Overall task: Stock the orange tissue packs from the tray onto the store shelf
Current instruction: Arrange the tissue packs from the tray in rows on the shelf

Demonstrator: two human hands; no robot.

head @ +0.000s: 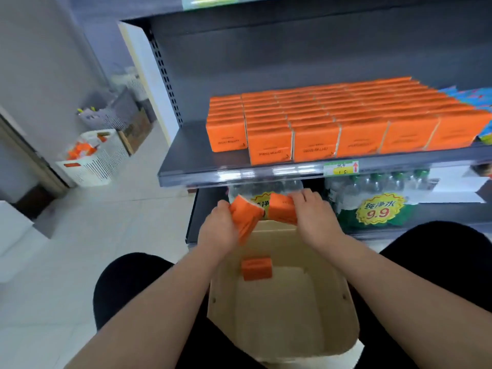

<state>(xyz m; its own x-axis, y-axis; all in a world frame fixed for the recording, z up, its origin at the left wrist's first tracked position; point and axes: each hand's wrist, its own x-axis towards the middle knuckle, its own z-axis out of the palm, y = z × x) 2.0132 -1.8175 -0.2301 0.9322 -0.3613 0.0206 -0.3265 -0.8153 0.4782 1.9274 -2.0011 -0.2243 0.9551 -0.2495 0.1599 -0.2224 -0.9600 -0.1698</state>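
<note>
Far left, on the floor: white slatted basket (93, 161) with orange items inside. Centre-left: left hand (219, 231), fingers curled round one orange tissue pack (246, 218), which is tilted and held above the far edge of the tray. Just right of it: right hand (315, 217), fingers clamped over a second pack (283, 211). The two packs sit close together between the hands; contact not resolvable through blur. Near, below the hands: beige tray (287, 320), one loose pack (257, 268) lying against its far-left inner wall. Far, above the hands: store shelf (186, 153) carrying stocked packs (319, 123) in rows. Right, lower shelf: bottled water (386, 182) behind a yellow 9.9 sign (378, 211).
</note>
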